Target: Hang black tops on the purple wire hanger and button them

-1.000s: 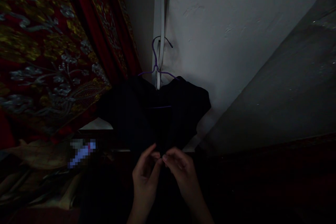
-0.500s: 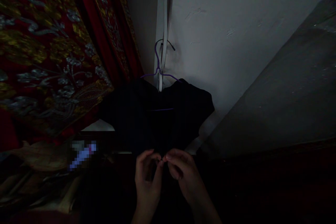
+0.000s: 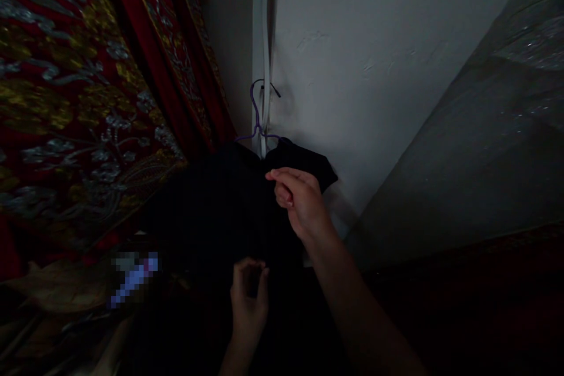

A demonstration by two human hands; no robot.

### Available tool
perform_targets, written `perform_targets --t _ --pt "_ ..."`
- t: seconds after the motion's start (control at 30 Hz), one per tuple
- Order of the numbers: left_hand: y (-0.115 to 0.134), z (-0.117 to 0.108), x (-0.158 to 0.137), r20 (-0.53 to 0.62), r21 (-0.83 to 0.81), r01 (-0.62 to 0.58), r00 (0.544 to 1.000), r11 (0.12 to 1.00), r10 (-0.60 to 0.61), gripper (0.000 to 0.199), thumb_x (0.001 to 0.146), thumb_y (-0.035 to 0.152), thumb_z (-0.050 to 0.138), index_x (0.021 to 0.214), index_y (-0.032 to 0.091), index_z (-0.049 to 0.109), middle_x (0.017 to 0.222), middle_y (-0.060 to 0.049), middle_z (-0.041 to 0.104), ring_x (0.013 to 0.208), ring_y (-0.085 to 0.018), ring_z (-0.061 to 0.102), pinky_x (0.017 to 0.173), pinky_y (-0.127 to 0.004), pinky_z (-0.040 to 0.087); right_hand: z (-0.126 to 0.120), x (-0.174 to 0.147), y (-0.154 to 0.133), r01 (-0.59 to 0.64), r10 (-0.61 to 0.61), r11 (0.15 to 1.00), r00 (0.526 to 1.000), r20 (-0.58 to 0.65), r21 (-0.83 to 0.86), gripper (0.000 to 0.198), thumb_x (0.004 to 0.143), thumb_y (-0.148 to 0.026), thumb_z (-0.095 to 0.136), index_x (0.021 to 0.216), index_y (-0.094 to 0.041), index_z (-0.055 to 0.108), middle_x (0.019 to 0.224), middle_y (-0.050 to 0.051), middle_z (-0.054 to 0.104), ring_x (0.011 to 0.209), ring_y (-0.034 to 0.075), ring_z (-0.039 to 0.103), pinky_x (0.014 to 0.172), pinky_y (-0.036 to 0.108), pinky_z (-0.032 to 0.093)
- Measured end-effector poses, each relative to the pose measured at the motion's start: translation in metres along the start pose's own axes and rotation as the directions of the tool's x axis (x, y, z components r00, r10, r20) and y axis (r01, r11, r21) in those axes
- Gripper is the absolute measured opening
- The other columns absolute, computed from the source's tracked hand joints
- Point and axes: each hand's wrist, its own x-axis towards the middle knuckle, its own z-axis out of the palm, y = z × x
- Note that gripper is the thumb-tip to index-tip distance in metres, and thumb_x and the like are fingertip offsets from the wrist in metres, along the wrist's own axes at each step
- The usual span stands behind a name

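Note:
A dark short-sleeved garment [image 3: 207, 200] hangs by its shoulders on a thin purple wire hanger [image 3: 257, 120]. My right hand [image 3: 302, 194] is raised in front of the garment just below the neckline, thumb and forefinger pinched together and the other fingers curled. Whatever lies between those fingertips is too dark and small to make out. Lower down, my left hand [image 3: 250, 288] is closed in a pinch at the garment's front, with a gap between thumb and curled fingers. Folds and edges of the cloth are mostly lost in the dark.
The hanger's hook is caught at a pale vertical strip or cord [image 3: 265, 29] along the wall [image 3: 352, 59]. Red cloth with gold and silver embroidery [image 3: 101, 106] drapes at left. Below it lie a blurred-out bluish item [image 3: 134, 279] and dim clutter [image 3: 57, 288].
My right hand has moved up from beside my left hand to near the neckline. My left hand stays low, still pinching. The garment's neck opening looks narrower, and the view has shifted slightly.

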Motion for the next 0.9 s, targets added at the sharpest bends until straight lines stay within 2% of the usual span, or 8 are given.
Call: perform_targets --t 0.07,0.17,0.27,0.33,0.4,0.5,0.7,0.9 --pt "0.016 -0.005 0.018 0.069 0.081 -0.083 0.995 0.993 0.078 0.029 0.090 0.040 0.072 0.109 0.020 0.062 0.093 -0.007 0.072 0.090 -0.021 0.074 0.081 -0.034 0.061 0.000 -0.006 0.004 0.029 -0.029 0.999 0.999 -0.018 -0.022 0.019 0.067 -0.035 0.070 0.067 -0.016 0.068 0.040 -0.010 0.039 0.038 0.004 0.027 0.040 0.021 0.015" --pt "0.064 -0.011 0.056 0.129 0.179 -0.310 0.948 0.934 0.290 0.025 0.097 0.028 0.062 0.122 0.021 0.062 0.109 -0.009 0.072 0.104 -0.022 0.071 0.092 -0.038 0.057 -0.001 -0.015 0.008 0.074 -0.077 0.994 0.997 -0.032 -0.074 0.018 0.073 -0.034 0.067 0.069 -0.017 0.067 0.042 -0.009 0.042 0.038 0.005 0.031 0.040 0.021 0.018" --pt "0.124 -0.007 0.096 0.162 0.194 -0.573 0.819 0.796 0.550 0.033 0.099 0.021 0.058 0.131 0.024 0.061 0.110 -0.006 0.071 0.101 -0.018 0.069 0.090 -0.033 0.055 -0.001 -0.021 0.007 0.125 -0.124 0.985 0.992 0.011 -0.122 0.017 0.076 -0.032 0.064 0.068 -0.018 0.066 0.044 -0.008 0.044 0.039 0.006 0.034 0.041 0.021 0.022" --pt "0.156 -0.001 0.118 0.257 0.222 -0.668 0.743 0.710 0.618 0.031 0.100 0.019 0.057 0.130 0.023 0.062 0.106 -0.005 0.071 0.096 -0.016 0.068 0.086 -0.030 0.055 0.000 -0.022 0.005 0.156 -0.152 0.978 0.988 0.040 -0.141 0.017 0.079 -0.032 0.064 0.068 -0.019 0.063 0.045 -0.008 0.044 0.040 0.006 0.034 0.042 0.022 0.023" --pt "0.175 0.005 0.133 0.353 0.237 -0.722 0.687 0.650 0.635 0.018 0.099 0.020 0.058 0.114 0.021 0.069 0.100 -0.004 0.071 0.091 -0.016 0.068 0.083 -0.027 0.054 -0.001 -0.021 0.003 0.188 -0.183 0.970 0.982 0.047 -0.157 0.019 0.080 -0.032 0.065 0.067 -0.019 0.060 0.046 -0.008 0.043 0.042 0.006 0.034 0.043 0.022 0.024" --pt "0.185 0.009 0.145 0.406 0.291 -0.764 0.643 0.575 0.649 0.010 0.098 0.019 0.059 0.094 0.019 0.068 0.089 -0.002 0.071 0.082 -0.015 0.069 0.077 -0.025 0.053 -0.004 -0.016 0.004 0.213 -0.210 0.962 0.977 0.037 -0.172 0.021 0.080 -0.033 0.067 0.067 -0.020 0.057 0.049 -0.009 0.041 0.044 0.006 0.032 0.043 0.022 0.022" --pt "0.186 0.005 0.158 0.520 0.335 -0.800 0.598 0.499 0.610 0.011 0.098 0.021 0.056 0.097 0.019 0.067 0.091 -0.003 0.073 0.083 -0.016 0.070 0.077 -0.026 0.054 -0.006 -0.012 0.009 0.208 -0.204 0.957 0.978 0.043 -0.201 0.022 0.080 -0.034 0.067 0.067 -0.021 0.055 0.051 -0.009 0.040 0.045 0.006 0.032 0.044 0.023 0.021" --pt "0.186 0.008 0.151 0.404 0.392 -0.817 0.567 0.424 0.718 0.009 0.097 0.017 0.056 0.093 0.018 0.064 0.085 -0.001 0.070 0.080 -0.015 0.067 0.074 -0.025 0.052 -0.004 -0.001 0.033 0.161 -0.169 0.958 0.985 -0.016 -0.239 0.018 0.074 -0.036 0.063 0.066 -0.021 0.056 0.052 -0.007 0.046 0.046 0.007 0.034 0.045 0.023 0.024"
